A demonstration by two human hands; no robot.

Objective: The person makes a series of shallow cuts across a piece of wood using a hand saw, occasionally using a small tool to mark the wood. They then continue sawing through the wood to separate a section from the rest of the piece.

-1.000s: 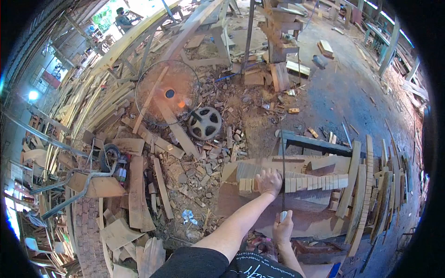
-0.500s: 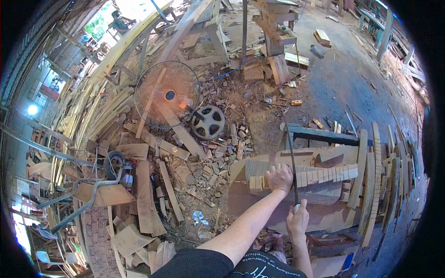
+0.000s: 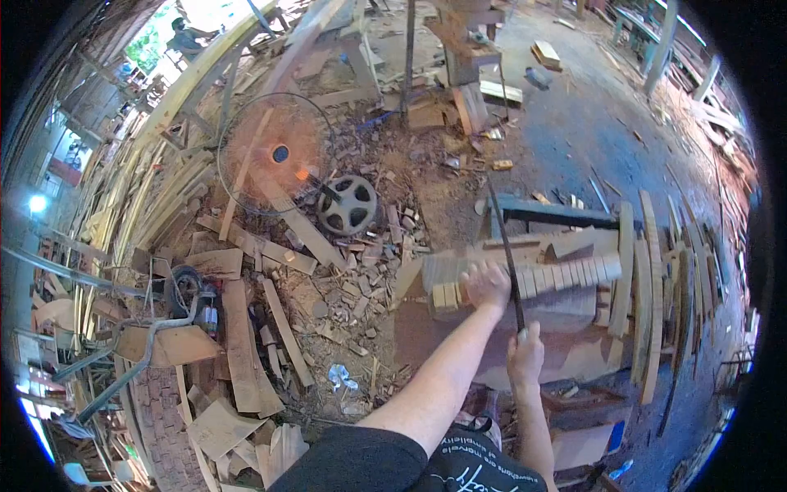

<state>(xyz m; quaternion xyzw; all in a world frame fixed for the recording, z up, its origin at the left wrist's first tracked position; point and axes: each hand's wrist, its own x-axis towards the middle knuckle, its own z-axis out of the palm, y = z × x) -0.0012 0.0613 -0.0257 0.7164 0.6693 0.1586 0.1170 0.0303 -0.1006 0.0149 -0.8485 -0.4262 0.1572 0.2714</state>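
Note:
My right hand [image 3: 525, 357] is wrapped round the handle of a hand saw [image 3: 504, 238], its long, dark, narrow blade pointing away from me. The blade lies across a pale wooden strip [image 3: 566, 277] scored with evenly spaced crosswise cuts. My left hand [image 3: 488, 285] grips this strip from above, just left of the blade, with the fingers bent over it. Under the strip is a grey-brown board [image 3: 566, 305] on a low wooden work surface [image 3: 500, 377]. How deep the blade sits in the wood is hard to tell.
Long curved wood pieces [image 3: 650, 295] stand close on the right. A wire-caged fan [image 3: 246, 156] and a spoked wheel [image 3: 348, 205] are ahead-left, among scattered offcuts [image 3: 361, 303]. A wheelbarrow [image 3: 168, 344] stands left; a person [image 3: 187, 37] is far back.
My right hand and the saw have moved forward, away from me, along the cut. My left hand stays on the strip. The whole view has shifted slightly.

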